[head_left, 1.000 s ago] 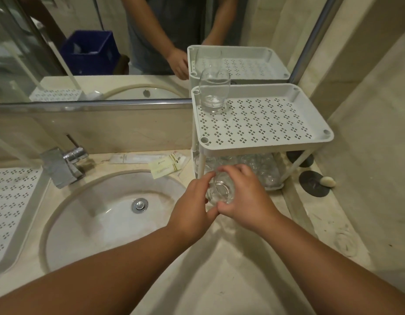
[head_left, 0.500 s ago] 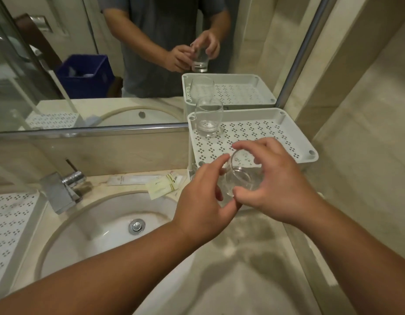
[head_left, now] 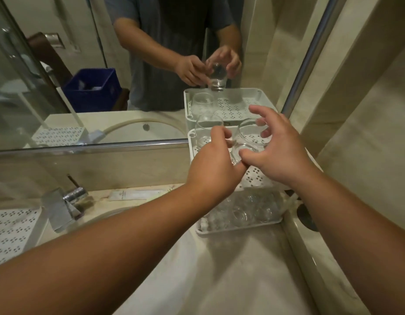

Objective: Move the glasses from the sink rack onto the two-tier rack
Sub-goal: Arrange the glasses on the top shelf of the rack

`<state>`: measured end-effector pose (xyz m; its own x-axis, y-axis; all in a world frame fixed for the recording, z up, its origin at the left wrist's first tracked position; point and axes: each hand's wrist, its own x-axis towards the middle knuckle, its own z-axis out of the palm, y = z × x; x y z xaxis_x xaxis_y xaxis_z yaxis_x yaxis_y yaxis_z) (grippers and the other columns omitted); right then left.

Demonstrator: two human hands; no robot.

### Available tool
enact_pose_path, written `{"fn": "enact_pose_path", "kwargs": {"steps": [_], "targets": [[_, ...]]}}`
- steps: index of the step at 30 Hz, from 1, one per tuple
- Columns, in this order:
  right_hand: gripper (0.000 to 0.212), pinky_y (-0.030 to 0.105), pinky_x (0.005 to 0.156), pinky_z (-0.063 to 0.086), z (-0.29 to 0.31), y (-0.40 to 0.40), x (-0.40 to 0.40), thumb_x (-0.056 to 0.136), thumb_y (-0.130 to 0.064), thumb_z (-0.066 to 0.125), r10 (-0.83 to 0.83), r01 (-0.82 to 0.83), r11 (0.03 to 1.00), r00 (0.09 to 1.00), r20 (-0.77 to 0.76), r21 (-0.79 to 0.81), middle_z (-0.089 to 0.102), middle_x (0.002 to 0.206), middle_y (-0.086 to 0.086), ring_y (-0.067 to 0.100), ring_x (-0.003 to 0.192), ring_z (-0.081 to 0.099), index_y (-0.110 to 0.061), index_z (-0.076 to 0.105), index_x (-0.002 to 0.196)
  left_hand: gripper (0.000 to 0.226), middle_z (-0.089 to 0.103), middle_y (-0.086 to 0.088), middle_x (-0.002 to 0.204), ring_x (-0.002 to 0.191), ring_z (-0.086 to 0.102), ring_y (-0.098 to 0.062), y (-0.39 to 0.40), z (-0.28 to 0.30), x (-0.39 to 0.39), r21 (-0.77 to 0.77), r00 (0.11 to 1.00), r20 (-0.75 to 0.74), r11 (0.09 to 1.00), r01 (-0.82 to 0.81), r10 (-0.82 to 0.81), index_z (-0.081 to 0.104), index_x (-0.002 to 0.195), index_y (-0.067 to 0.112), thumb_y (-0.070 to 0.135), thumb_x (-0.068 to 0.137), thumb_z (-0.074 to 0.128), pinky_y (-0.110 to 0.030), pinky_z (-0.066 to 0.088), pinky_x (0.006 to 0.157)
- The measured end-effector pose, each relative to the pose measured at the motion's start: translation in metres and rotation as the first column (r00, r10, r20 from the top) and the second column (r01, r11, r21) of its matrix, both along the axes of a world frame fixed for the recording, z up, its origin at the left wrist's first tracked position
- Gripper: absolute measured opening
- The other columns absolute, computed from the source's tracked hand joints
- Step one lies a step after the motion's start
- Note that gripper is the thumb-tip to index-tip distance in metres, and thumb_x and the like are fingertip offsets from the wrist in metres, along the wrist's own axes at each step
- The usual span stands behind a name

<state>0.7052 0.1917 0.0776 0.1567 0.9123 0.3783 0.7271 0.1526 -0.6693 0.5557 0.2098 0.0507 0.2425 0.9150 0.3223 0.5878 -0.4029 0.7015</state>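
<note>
Both my hands hold one clear glass [head_left: 250,142] upright over the top tier of the white two-tier rack [head_left: 253,176]. My left hand [head_left: 214,167] grips its left side and base. My right hand [head_left: 276,151] curls around its right side and rim. A second clear glass [head_left: 207,130] stands on the top tier at the back left, just beyond my left fingers. Several more glasses [head_left: 244,210] stand on the lower tier. The white perforated sink rack [head_left: 12,228] lies at the far left, with no glass visible on the part in view.
A chrome faucet [head_left: 65,203] stands left of the basin, whose rim [head_left: 101,215] shows under my left arm. A white sachet [head_left: 137,194] lies against the backsplash. The mirror [head_left: 83,76] reflects the scene. A wall [head_left: 367,133] closes the right side.
My hands have lifted the glass from in front of the lower tier up and back, over the top tier beside the standing glass. The camera has tilted up.
</note>
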Motion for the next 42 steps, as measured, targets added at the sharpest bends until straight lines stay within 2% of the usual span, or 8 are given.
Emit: {"fn": "enact_pose_path", "kwargs": {"steps": [4,10,17,23,27,35,40,42], "targets": [[0.082,0.006,0.076,0.031,-0.018,0.025,0.009,0.065,-0.024,0.08,-0.004,0.004,1.0,1.0,0.007,-0.011,0.045,0.122,-0.013,-0.004,0.1,0.043,-0.049,0.041,0.134,0.045,0.063,0.005,0.112,0.077,0.064,-0.017,0.018,-0.009,0.009,-0.07,0.997,-0.07,0.997,0.015,-0.02,0.039,0.117,0.025,0.039,0.084,0.068,-0.034,0.049,0.064],[0.082,0.01,0.074,0.032,-0.035,0.053,0.021,0.067,-0.028,0.081,-0.018,0.018,0.999,1.0,-0.006,-0.044,0.047,0.125,-0.011,0.002,0.105,0.046,-0.047,0.04,0.135,0.066,0.056,0.008,0.104,0.092,0.058,-0.014,0.03,-0.019,0.017,-0.167,0.994,-0.089,0.985,0.041,-0.057,0.04,0.142,0.023,0.034,0.085,0.07,-0.027,0.042,0.074],[0.084,0.025,0.089,0.039,-0.039,0.075,0.022,0.068,-0.025,0.085,-0.021,0.02,0.996,1.0,-0.007,-0.083,0.05,0.136,-0.004,0.01,0.118,0.049,-0.038,0.042,0.139,0.082,0.055,0.005,0.137,0.107,0.065,-0.023,0.032,-0.018,0.026,-0.32,0.997,0.016,0.944,0.079,-0.078,0.025,0.154,0.021,0.026,0.086,0.07,-0.038,0.052,0.093],[0.084,0.027,0.093,0.042,-0.039,0.085,0.018,0.068,-0.021,0.083,-0.01,0.01,0.996,1.0,0.005,-0.091,0.051,0.139,0.0,0.017,0.123,0.05,-0.036,0.042,0.14,0.082,0.043,0.003,0.151,0.083,0.067,-0.019,0.031,-0.02,0.027,-0.369,0.995,0.034,0.924,0.097,-0.092,0.017,0.154,0.028,0.019,0.086,0.063,-0.021,0.048,0.061],[0.085,0.027,0.093,0.04,-0.043,0.089,0.018,0.07,-0.02,0.084,-0.013,0.01,0.993,1.0,-0.024,-0.119,0.05,0.142,0.0,0.017,0.128,0.048,-0.035,0.041,0.141,0.082,0.051,-0.001,0.144,0.077,0.063,-0.008,0.027,-0.02,0.029,-0.363,0.995,0.004,0.927,0.095,-0.1,0.017,0.154,0.027,0.02,0.085,0.061,-0.03,0.055,0.069],[0.079,0.023,0.09,0.034,-0.044,0.082,0.017,0.074,-0.023,0.081,-0.022,0.025,0.992,1.0,0.021,-0.125,0.046,0.145,-0.001,0.017,0.129,0.045,-0.033,0.04,0.141,0.082,0.059,-0.003,0.132,0.063,0.067,-0.007,0.022,-0.02,0.029,-0.374,0.994,0.024,0.921,0.106,-0.104,0.018,0.153,0.029,0.02,0.084,0.061,-0.021,0.05,0.047],[0.078,0.02,0.09,0.031,-0.034,0.062,0.012,0.076,-0.026,0.079,-0.045,0.051,0.994,0.997,0.067,-0.093,0.044,0.146,-0.003,0.016,0.13,0.043,-0.031,0.039,0.142,0.082,0.039,-0.007,0.153,0.104,0.065,-0.017,0.015,-0.017,0.023,-0.326,0.996,0.033,0.941,0.084,-0.077,0.019,0.153,0.028,0.018,0.085,0.063,-0.029,0.054,0.076],[0.076,0.019,0.089,0.03,-0.029,0.048,0.01,0.077,-0.026,0.079,-0.063,0.068,0.995,0.995,0.072,-0.067,0.044,0.146,-0.004,0.014,0.13,0.043,-0.03,0.039,0.142,0.082,0.038,-0.006,0.153,0.106,0.064,-0.021,0.007,-0.016,0.019,-0.303,0.996,0.058,0.949,0.084,-0.069,0.02,0.152,0.03,0.012,0.083,0.061,-0.029,0.052,0.075]]}}
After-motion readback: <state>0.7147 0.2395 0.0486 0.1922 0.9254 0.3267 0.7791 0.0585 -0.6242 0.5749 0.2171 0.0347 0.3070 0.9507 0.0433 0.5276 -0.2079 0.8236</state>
